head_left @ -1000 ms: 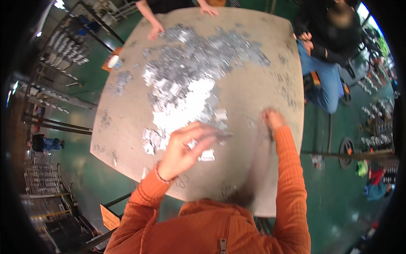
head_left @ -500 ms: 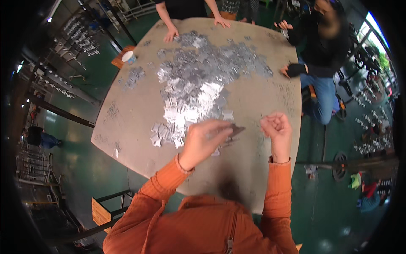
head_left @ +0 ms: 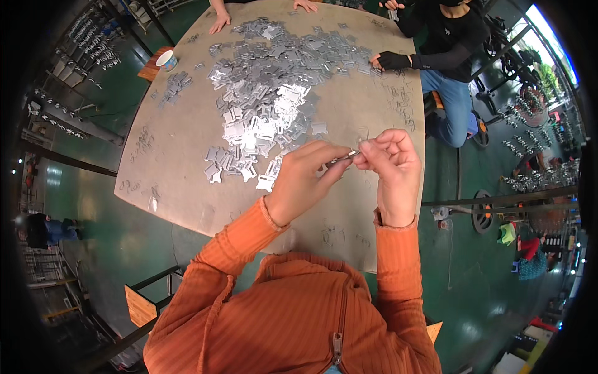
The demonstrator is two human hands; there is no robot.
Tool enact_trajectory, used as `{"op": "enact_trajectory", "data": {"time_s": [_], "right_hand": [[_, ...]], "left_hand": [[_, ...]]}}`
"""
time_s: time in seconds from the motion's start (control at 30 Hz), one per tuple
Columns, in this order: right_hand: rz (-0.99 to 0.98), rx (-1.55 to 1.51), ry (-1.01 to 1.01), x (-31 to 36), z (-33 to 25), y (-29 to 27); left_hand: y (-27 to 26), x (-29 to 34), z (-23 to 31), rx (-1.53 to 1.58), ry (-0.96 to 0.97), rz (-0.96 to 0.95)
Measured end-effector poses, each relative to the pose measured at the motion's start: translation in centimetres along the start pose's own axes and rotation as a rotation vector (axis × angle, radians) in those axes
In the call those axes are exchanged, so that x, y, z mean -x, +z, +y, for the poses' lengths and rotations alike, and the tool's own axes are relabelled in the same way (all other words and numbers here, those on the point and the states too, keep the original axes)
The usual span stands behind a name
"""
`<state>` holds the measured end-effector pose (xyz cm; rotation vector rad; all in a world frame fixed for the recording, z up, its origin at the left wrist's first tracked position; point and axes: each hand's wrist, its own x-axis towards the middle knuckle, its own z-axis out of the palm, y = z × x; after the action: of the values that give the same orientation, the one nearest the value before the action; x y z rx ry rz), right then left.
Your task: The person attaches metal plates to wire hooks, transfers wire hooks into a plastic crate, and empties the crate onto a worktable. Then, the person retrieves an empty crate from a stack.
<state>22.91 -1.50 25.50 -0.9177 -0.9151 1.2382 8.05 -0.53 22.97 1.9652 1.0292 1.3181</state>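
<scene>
In front of my chest, over the near right part of the brown table [head_left: 187, 181], both hands meet. My left hand [head_left: 304, 177] is closed, with a small flat metal plate [head_left: 339, 159] pinched between thumb and fingers, seen nearly edge-on. Thumb and fingertips of my right hand [head_left: 396, 171] pinch together at the plate's right end. A thin, wire-like piece [head_left: 367, 133] sticks up from the right fingertips; its exact kind is too small to make out. Just beyond the left hand lies a large heap of silvery notched metal plates [head_left: 268, 106], stretching toward the far edge.
A co-worker's gloved hand [head_left: 395, 60] touches plates at the right. Another person's hand [head_left: 219, 22] rests at the far edge. A white cup [head_left: 166, 60] stands on a wooden stool [head_left: 149, 71] at the left. A smaller group of plates [head_left: 175, 88] lies near it.
My right hand has come left to the plate in my left hand, and the fingertips now meet there. The plate has turned nearly edge-on. The whole view has shifted, with the table higher.
</scene>
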Motion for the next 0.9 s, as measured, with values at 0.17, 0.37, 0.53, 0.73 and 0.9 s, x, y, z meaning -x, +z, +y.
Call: {"op": "enact_trajectory", "data": {"time_s": [0.17, 0.37, 0.53, 0.73, 0.9], "right_hand": [[0.092, 0.052, -0.243, 1.7, 0.0, 0.4], [0.136, 0.136, -0.449, 3.2, -0.7, 0.2], [0.161, 0.194, -0.473, 3.7, -0.7, -0.1], [0.173, 0.198, -0.466, 3.9, -0.5, -0.7], [0.170, 0.220, -0.437, 4.1, 0.2, -0.9]], "left_hand": [[-1.4, -0.8, -0.4, 0.018, -0.011, -0.090], [-1.6, 0.2, -14.2, -0.392, -0.022, 0.034], [2.8, 4.5, -20.8, -0.607, -0.328, -0.157], [4.3, 4.3, -22.6, -0.677, -0.444, -0.188], [3.7, 3.8, -22.4, -0.527, -0.524, -0.204]]}}
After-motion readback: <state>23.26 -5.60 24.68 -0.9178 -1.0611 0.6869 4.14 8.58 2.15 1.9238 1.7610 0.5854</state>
